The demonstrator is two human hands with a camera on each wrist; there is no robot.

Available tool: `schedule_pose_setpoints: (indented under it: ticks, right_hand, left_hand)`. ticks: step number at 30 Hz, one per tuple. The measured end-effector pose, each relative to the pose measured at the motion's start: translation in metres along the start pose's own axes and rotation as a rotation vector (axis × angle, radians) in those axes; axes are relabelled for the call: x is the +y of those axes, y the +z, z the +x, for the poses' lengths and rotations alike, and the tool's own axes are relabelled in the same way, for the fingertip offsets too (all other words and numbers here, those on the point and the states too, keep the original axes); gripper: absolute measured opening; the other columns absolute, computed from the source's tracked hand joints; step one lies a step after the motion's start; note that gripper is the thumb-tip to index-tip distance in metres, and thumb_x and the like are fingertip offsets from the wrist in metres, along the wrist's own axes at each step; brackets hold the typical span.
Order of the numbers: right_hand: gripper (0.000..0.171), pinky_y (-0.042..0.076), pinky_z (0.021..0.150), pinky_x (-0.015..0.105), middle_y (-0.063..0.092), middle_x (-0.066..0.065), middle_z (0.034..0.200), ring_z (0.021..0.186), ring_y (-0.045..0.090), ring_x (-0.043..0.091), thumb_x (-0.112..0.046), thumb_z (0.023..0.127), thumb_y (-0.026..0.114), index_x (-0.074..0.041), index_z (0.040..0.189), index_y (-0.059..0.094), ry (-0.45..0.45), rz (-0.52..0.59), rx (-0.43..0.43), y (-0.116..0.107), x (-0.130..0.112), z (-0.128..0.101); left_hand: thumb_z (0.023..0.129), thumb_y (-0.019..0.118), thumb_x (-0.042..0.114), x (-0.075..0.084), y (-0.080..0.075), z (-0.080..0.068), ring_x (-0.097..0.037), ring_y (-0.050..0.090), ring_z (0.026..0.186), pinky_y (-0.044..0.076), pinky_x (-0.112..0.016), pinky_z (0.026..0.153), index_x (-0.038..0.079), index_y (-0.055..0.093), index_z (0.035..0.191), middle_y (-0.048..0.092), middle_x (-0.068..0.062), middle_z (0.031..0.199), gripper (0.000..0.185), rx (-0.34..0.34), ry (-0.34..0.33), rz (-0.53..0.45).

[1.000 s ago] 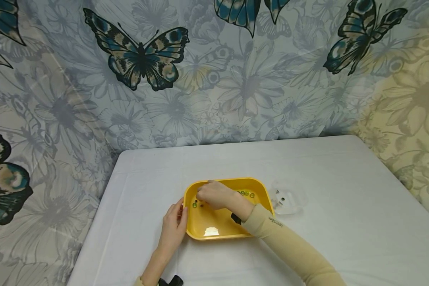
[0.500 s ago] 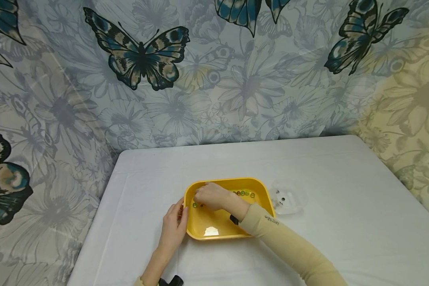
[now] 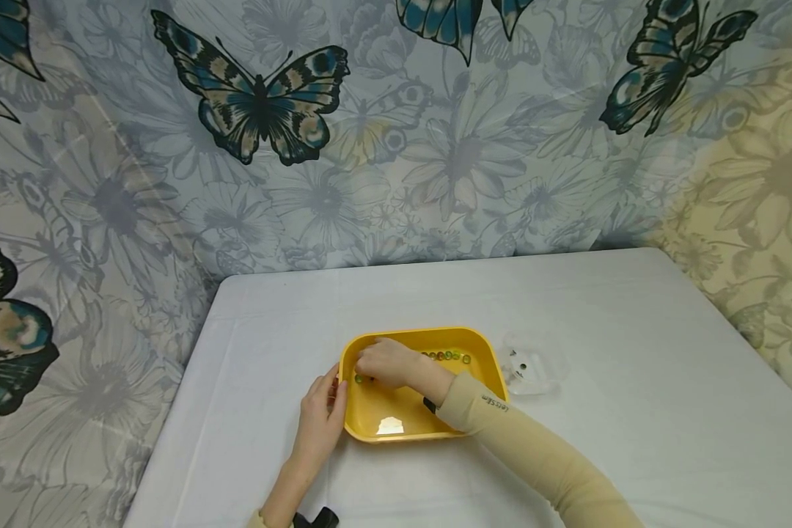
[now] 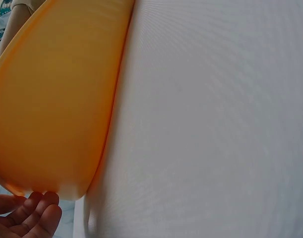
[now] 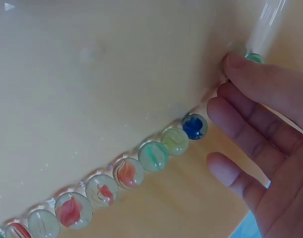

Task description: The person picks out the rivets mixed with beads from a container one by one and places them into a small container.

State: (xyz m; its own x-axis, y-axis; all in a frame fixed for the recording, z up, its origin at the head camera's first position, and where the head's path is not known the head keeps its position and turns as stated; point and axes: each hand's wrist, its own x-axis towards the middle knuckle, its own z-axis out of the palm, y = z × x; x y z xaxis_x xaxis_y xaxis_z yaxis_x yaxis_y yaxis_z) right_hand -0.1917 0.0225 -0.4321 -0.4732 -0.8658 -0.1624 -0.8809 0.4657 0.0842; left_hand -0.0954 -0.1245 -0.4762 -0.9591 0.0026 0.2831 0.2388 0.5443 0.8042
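My left hand (image 3: 322, 411) rests against the left end of the yellow tray (image 3: 409, 425). In the left wrist view its fingertips touch the tray's outer wall (image 4: 57, 99). My right hand (image 3: 389, 363) reaches down inside the tray near its far left corner. There the right wrist view shows its thumb against a blurred clear marble (image 5: 237, 48), partly hidden by the fingers. Beside it a green marble (image 5: 254, 58) shows. Below the other fingers, a row of marbles runs along the wall, among them a blue marble (image 5: 194, 127) and a pale yellow marble (image 5: 174, 141).
A clear plastic container (image 3: 528, 370) with small dark spots stands right of the tray. The tray sits on a white-covered table (image 3: 290, 323). Behind the table hangs a butterfly-patterned cloth (image 3: 396, 198). A black strap piece (image 3: 320, 518) lies by the left wrist.
My right hand has shifted slightly left inside the tray, uncovering more of the marble row on its right. The left hand has stayed at the tray's end.
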Motion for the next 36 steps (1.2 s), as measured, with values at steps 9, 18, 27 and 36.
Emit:
schedule_pose_setpoints:
  ticks: [9, 18, 27, 36]
  right_hand:
    - [0.010, 0.047, 0.074, 0.027, 0.060, -0.005, 0.082, 0.069, 0.050, 0.008, -0.014, 0.091, 0.059, -0.019, 0.087, 0.067, 0.004, -0.004, -0.011, 0.0006, -0.0009, 0.0013]
    - [0.011, 0.045, 0.070, 0.024, 0.060, -0.006, 0.080, 0.065, 0.044, 0.008, -0.014, 0.091, 0.059, -0.019, 0.086, 0.067, 0.006, 0.004, -0.009, 0.0007, -0.0024, 0.0005]
    - [0.011, 0.046, 0.072, 0.024, 0.061, -0.006, 0.080, 0.065, 0.045, 0.007, -0.013, 0.091, 0.059, -0.019, 0.088, 0.067, 0.005, 0.015, 0.001, 0.0004, -0.0026, -0.0002]
    - [0.011, 0.043, 0.069, 0.022, 0.061, -0.006, 0.081, 0.065, 0.045, 0.007, -0.014, 0.091, 0.059, -0.019, 0.088, 0.067, 0.000, 0.022, -0.001, 0.0023, -0.0021, -0.0003]
  left_hand:
    - [0.095, 0.051, 0.010, -0.0002, 0.0008, 0.0000, -0.014, 0.054, 0.078, 0.051, -0.024, 0.068, -0.006, 0.050, 0.128, 0.056, -0.006, 0.088, 0.036, 0.008, 0.001, -0.002]
    - [0.095, 0.051, 0.010, -0.0003, 0.0009, -0.0006, -0.013, 0.053, 0.077, 0.051, -0.023, 0.068, -0.006, 0.051, 0.127, 0.055, -0.005, 0.088, 0.036, 0.010, 0.005, 0.003]
    - [0.095, 0.051, 0.009, -0.0004, 0.0006, -0.0002, -0.014, 0.054, 0.078, 0.051, -0.024, 0.068, -0.007, 0.051, 0.127, 0.056, -0.006, 0.089, 0.036, 0.019, 0.014, -0.001]
    - [0.094, 0.052, 0.008, -0.0001, 0.0007, -0.0004, -0.014, 0.054, 0.077, 0.051, -0.024, 0.068, -0.006, 0.051, 0.126, 0.056, -0.006, 0.088, 0.035, 0.026, 0.021, 0.005]
